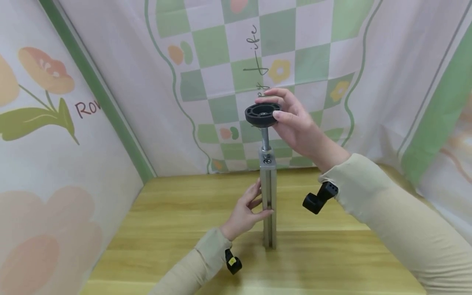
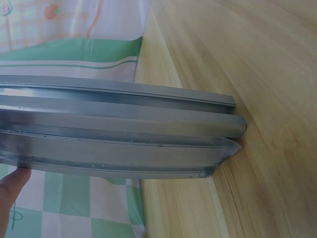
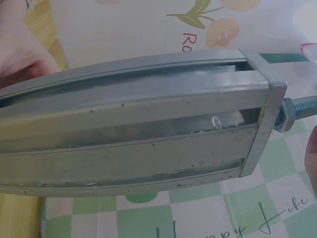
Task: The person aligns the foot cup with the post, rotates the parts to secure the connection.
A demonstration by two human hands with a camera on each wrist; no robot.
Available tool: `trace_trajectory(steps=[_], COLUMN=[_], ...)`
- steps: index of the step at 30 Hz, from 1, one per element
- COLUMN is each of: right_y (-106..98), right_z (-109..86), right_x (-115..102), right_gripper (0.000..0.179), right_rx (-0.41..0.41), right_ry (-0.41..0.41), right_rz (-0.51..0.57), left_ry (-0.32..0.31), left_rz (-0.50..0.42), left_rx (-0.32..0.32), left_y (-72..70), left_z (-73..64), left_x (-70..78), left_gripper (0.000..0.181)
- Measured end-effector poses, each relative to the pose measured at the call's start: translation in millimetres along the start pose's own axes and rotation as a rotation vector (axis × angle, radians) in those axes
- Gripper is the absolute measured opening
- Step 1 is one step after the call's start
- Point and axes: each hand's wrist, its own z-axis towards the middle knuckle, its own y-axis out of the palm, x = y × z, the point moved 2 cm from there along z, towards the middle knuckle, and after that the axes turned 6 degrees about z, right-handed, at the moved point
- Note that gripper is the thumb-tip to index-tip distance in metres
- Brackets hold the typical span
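Note:
A silver slotted aluminium profile (image 1: 273, 205) stands upright on the wooden table, its lower end against the wood in the left wrist view. My left hand (image 1: 243, 215) grips its middle, thumb across the front and fingers behind. An end plate (image 1: 271, 165) caps the top. From it rises a threaded rod (image 1: 265, 139) with a hex nut (image 3: 286, 115) close above the plate. The rod carries a round black levelling foot (image 1: 258, 120), hollow side up. My right hand (image 1: 296, 127) holds the foot's right edge, thumb on the near rim, other fingers behind it.
The wooden table (image 1: 177, 213) spreads out on both sides of the profile. Behind it hangs a green-and-white checked curtain (image 1: 210, 45), and a flower-printed one (image 1: 37, 164) is at the left. A black camera mount (image 1: 315, 200) sits at the right cuff, another (image 1: 233, 264) at the left.

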Motion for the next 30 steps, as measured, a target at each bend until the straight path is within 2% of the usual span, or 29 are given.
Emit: trace_trajectory(steps=[6,9,12,22,30], right_y=[3,6,9,16,20], right_z=[0.0,-0.9,-2.9,-6.8,-7.1], right_x=[-4,-6,-7,-12,-11], right_gripper=[0.035,0.035,0.033,0.033,0.038], right_rx=[0.023,0.046,0.086,0.209,0.292], right_ry=[-0.021,-0.024,-0.017,0.006,-0.06], right_rz=[-0.085,-0.153,-0.22,-0.422,-0.571], left_ry=[0.011,-0.005,-0.015,0.013,0.014], left_rz=[-0.005,-0.009,-0.01,0.004,0.003], left_rx=[0.013,0.012,0.007,0.011,0.01], left_y=[-0.1,0.0,0.5,1.3,1.7], left_z=[2.4,1.6,0.4,0.8,1.0], left_x=[-1.2,-1.0,-0.3,-0.3,-1.5], left_gripper=[0.083,0.084,0.084,0.083,0.084])
